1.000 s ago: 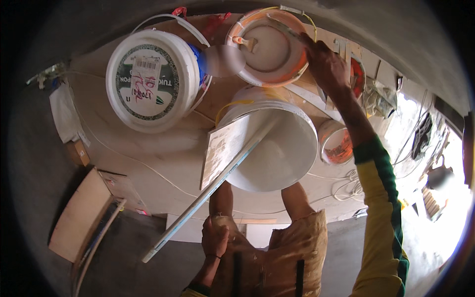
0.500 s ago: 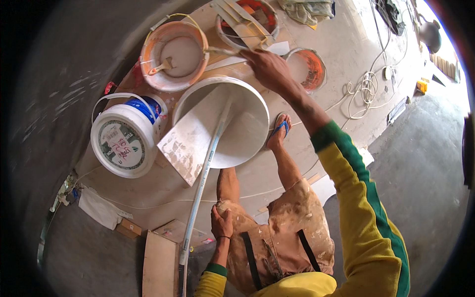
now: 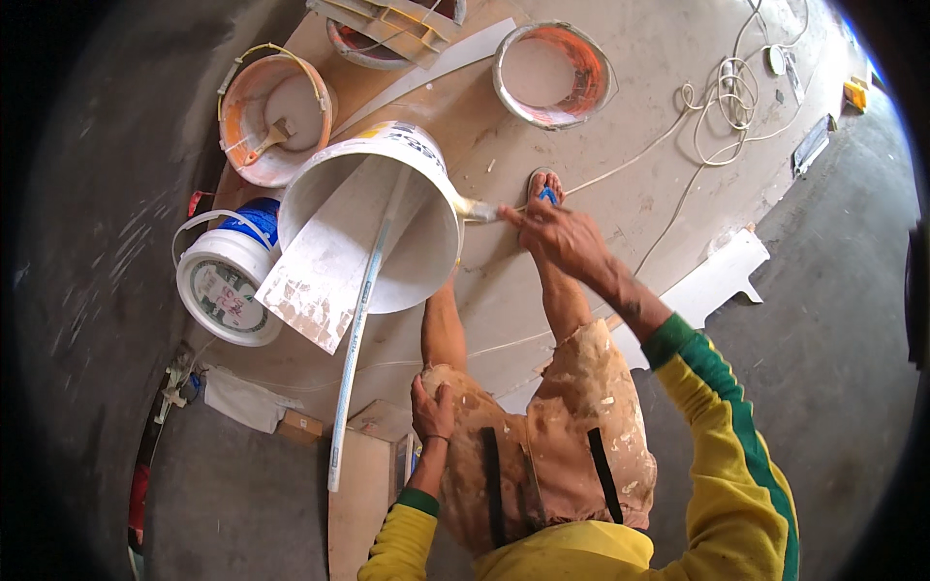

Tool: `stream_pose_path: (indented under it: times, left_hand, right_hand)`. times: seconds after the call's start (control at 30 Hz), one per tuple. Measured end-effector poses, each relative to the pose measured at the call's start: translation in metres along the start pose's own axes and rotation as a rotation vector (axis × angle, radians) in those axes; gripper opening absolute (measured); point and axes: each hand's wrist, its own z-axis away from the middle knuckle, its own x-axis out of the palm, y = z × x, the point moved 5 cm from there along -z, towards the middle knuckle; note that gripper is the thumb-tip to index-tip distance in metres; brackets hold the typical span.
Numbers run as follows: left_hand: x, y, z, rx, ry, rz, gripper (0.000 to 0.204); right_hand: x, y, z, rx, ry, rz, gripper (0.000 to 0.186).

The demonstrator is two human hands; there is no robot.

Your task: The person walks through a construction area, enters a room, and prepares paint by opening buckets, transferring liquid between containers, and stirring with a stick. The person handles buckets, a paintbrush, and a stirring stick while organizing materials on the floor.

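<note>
My right hand (image 3: 562,242) is closed round the handle of a paintbrush (image 3: 477,210). Its pale head meets the right side of a large white bucket (image 3: 458,254). A flat, white-smeared board (image 3: 308,290) leans out of that bucket, and a long pale pole (image 3: 351,378) sticks out beside it. On my left knee rests my left hand (image 3: 434,414), thumb and fingers apart, holding no tool. Beyond the white bucket stands an orange bucket (image 3: 234,121) with pale liquid inside and another brush (image 3: 267,141) in it.
A lidded white tub (image 3: 184,276) stands left of the large bucket. An orange-lined bucket (image 3: 502,82) of pale mix is farther off, near a bucket topped by a yellowish tray (image 3: 387,29). Coiled white cable (image 3: 727,107) lies at right. A small cardboard box (image 3: 300,426) sits at lower left.
My right hand has brought the paintbrush from beside the orange bucket's rim toward me, to the white bucket's right side. The view has shifted. My left hand stays on the knee.
</note>
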Motion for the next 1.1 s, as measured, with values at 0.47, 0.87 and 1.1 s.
stream_pose_path:
  times: [0.47,0.87,1.1]
  left_hand:
    - [-0.015,0.004,-0.003,0.05,-0.01,-0.015,0.064]
    - [-0.029,-0.04,-0.012,0.045,-0.018,0.181,0.063]
    - [-0.034,-0.054,-0.016,0.05,-0.018,0.219,0.065]
  right_hand:
    - [-0.021,-0.032,-0.055,0.148,0.019,-0.115,0.046]
    - [-0.066,-0.083,-0.202,-0.125,0.158,0.097,0.048]
    - [0.053,-0.093,-0.351,-0.494,0.037,0.468,0.047]
